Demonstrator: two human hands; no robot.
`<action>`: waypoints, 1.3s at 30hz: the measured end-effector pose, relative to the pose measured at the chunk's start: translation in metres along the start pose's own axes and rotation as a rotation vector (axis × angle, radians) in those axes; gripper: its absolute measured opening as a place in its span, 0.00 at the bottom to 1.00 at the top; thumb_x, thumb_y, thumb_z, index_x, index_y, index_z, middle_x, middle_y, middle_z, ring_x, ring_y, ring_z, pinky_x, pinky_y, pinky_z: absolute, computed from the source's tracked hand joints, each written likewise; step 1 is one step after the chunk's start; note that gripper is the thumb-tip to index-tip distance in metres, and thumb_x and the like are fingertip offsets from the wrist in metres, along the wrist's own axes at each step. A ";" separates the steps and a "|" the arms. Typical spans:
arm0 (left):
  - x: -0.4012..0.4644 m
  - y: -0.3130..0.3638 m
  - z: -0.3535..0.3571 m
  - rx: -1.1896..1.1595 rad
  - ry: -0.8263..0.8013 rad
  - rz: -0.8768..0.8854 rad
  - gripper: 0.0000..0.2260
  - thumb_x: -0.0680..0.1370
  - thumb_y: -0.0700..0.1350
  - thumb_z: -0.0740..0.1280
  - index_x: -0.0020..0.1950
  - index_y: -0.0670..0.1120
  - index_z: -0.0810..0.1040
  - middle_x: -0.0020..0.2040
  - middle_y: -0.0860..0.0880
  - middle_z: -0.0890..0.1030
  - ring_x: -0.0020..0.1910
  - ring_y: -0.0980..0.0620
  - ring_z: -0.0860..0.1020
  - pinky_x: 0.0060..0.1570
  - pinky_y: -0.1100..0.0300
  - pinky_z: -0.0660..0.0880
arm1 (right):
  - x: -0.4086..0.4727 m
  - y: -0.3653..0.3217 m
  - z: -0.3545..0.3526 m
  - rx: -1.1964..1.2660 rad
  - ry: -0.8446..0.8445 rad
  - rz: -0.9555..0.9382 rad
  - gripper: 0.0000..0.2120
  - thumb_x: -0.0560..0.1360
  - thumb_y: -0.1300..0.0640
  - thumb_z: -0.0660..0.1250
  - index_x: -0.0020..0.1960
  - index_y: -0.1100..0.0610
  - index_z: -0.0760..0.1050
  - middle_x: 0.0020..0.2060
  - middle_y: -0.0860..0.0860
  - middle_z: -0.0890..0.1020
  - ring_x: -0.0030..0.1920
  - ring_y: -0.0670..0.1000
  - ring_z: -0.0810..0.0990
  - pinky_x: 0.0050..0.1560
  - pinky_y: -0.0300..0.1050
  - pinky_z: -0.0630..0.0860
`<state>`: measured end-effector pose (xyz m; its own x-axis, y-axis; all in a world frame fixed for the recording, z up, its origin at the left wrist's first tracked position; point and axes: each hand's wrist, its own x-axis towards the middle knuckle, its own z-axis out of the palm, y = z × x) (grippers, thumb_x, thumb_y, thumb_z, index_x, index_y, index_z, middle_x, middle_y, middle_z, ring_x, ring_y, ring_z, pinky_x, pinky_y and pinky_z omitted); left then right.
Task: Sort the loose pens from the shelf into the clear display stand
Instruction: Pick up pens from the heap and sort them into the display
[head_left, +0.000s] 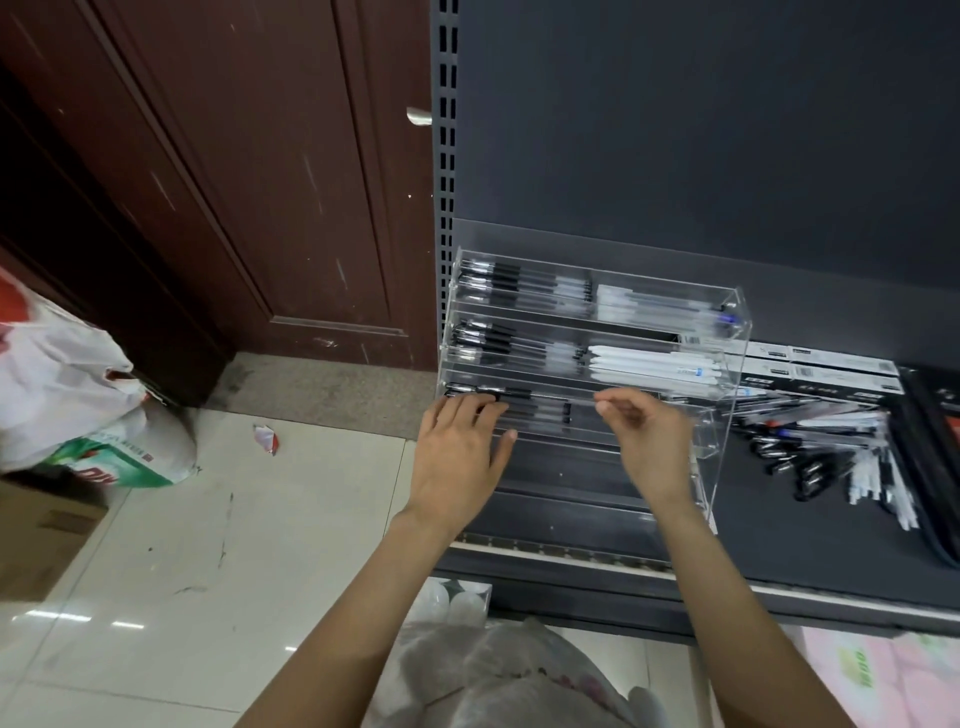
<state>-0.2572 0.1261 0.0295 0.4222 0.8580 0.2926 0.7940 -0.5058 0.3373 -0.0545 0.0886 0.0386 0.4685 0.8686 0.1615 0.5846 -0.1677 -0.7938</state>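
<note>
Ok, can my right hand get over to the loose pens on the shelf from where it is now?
Probably yes. The right hand is at the front of the clear display stand, and the loose pens lie uncovered on the shelf just beyond the stand's right side wall. Nothing lies over them.

no legible text, labels too blurred

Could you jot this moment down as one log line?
left hand flat on stand | right hand pinching pen | loose pens remain
</note>
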 end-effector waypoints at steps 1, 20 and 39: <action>0.000 -0.002 0.001 0.024 -0.024 -0.007 0.14 0.76 0.50 0.67 0.59 0.45 0.80 0.55 0.49 0.81 0.55 0.49 0.79 0.62 0.50 0.70 | 0.002 -0.002 0.005 -0.036 0.005 -0.022 0.05 0.71 0.62 0.72 0.47 0.56 0.82 0.39 0.49 0.84 0.40 0.45 0.81 0.45 0.30 0.75; 0.012 -0.003 0.003 0.110 -0.037 0.026 0.14 0.76 0.48 0.65 0.59 0.44 0.78 0.56 0.46 0.80 0.54 0.44 0.77 0.60 0.46 0.72 | -0.010 -0.001 0.016 -0.264 0.018 -0.199 0.10 0.74 0.63 0.68 0.55 0.56 0.80 0.46 0.50 0.84 0.46 0.50 0.81 0.50 0.39 0.75; 0.016 0.249 0.065 -0.582 -0.507 0.164 0.17 0.78 0.45 0.64 0.67 0.52 0.70 0.58 0.53 0.76 0.55 0.57 0.75 0.56 0.61 0.72 | -0.100 0.184 -0.199 -0.361 0.086 0.187 0.14 0.72 0.68 0.68 0.56 0.59 0.79 0.46 0.56 0.80 0.43 0.58 0.79 0.43 0.52 0.78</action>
<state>-0.0246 0.0203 0.0598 0.7733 0.6338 -0.0169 0.4069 -0.4756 0.7799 0.1383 -0.1216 -0.0073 0.6337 0.7678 0.0943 0.6713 -0.4852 -0.5603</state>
